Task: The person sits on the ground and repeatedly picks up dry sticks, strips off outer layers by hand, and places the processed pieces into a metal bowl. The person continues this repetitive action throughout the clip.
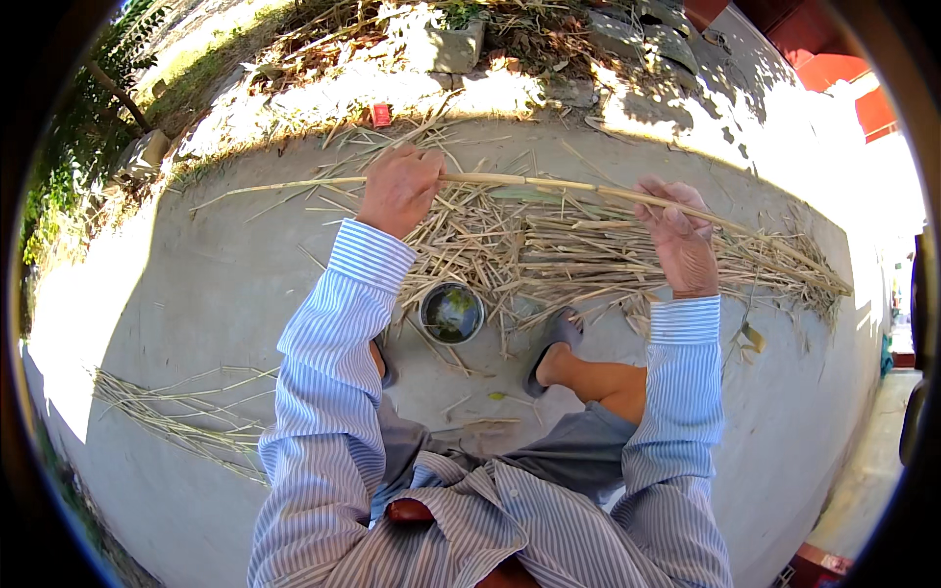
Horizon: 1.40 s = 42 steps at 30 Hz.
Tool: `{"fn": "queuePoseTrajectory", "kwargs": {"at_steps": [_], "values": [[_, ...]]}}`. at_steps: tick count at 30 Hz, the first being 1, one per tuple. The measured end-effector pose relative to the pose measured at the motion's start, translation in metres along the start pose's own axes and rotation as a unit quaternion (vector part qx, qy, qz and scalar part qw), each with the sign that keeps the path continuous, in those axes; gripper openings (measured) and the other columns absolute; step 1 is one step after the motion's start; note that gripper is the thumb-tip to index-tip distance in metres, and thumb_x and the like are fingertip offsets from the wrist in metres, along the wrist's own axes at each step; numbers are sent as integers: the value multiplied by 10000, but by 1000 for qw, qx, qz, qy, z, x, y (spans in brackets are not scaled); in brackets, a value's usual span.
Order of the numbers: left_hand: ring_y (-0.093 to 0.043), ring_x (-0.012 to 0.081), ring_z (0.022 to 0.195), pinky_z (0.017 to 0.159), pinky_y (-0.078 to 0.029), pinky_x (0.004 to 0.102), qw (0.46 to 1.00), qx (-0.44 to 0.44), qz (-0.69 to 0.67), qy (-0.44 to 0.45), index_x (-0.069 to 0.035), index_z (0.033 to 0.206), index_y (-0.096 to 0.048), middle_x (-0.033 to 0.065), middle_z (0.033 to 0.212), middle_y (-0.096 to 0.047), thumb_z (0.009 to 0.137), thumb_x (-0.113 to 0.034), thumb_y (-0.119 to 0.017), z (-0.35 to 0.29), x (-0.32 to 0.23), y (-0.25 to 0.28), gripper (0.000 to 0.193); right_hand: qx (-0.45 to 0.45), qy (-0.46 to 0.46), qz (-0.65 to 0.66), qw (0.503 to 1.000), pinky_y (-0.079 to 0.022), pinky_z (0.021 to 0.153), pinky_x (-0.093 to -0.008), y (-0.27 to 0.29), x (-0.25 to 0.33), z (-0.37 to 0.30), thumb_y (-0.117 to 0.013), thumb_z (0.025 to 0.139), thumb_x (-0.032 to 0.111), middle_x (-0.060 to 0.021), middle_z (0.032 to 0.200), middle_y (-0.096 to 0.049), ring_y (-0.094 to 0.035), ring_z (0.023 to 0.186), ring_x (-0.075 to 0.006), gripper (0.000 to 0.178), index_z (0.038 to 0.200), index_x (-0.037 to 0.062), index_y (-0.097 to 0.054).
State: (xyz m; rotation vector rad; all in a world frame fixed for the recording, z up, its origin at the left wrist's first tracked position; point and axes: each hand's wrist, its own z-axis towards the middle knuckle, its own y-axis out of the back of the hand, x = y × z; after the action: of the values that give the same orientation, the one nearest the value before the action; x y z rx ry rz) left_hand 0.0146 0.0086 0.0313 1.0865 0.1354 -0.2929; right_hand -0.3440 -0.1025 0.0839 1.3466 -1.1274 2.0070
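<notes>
A long, pale yellow reed stalk (549, 182) stretches crosswise in front of me above the ground. My left hand (400, 186) is closed in a fist around it, and its thinner end runs out to the left. Farther right, my right hand (678, 220) holds the same stalk between thumb and fingers, palm turned up. Beneath the right hand lies a bundle of dry reed stalks (588, 250), roughly side by side. Short cut pieces of reed (466, 225) are heaped below and between the hands.
Between my feet stands a round bowl (452, 313) of dark water with something green in it. Thin stalks (186, 416) lie on the concrete at left. A small red packet (380, 115) rests beyond the heap, near stone blocks (446, 47) and dry leaves.
</notes>
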Motion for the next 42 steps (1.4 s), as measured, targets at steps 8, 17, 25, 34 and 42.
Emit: {"fn": "queuePoseTrajectory", "kwargs": {"at_steps": [8, 17, 25, 34, 42], "values": [[-617, 280, 837, 736, -495, 395, 960, -270, 59, -46, -73, 895, -617, 82, 852, -661, 751, -184, -744, 9, -16, 19, 222, -98, -19, -70, 993, -566, 799, -322, -31, -32, 20, -633, 909, 183, -187, 1028, -664, -677, 927, -266, 278, 1072, -40, -600], [-626, 337, 816, 643, -501, 437, 944, 290, -135, 85, -50, 977, -510, 158, 895, -600, 854, -235, -620, -164, -36, -187, 248, -129, -24, -94, 987, -563, 773, -306, -36, -43, 25, -617, 920, 188, -175, 1007, -675, -684, 915, -257, 264, 1070, -29, -621], [-658, 275, 784, 605, -532, 375, 928, 361, 4, 88, -21, 995, -544, 148, 941, -593, 745, -8, -635, -219, -32, -276, 267, -141, -30, -141, 979, -566, 735, -284, -30, -40, 11, -587, 935, 174, -196, 1030, -670, -691, 886, -238, 239, 1073, -16, -629], [-640, 269, 727, 621, -508, 378, 964, 262, -20, 44, -78, 810, -601, 94, 752, -631, 798, -133, -631, -164, -25, -239, 64, -203, -74, -136, 967, -554, 700, -254, -44, -48, 17, -611, 928, 208, -148, 963, -684, -694, 851, -219, 257, 1047, -19, -622], [-601, 262, 780, 701, -466, 409, 982, -186, 12, 4, -53, 847, -629, 63, 809, -645, 746, -308, -726, 1, -44, -28, 290, -185, -49, -131, 973, -543, 676, -240, -43, -29, 21, -659, 897, 231, -128, 892, -680, -693, 821, -197, 286, 1031, -18, -613]]}}
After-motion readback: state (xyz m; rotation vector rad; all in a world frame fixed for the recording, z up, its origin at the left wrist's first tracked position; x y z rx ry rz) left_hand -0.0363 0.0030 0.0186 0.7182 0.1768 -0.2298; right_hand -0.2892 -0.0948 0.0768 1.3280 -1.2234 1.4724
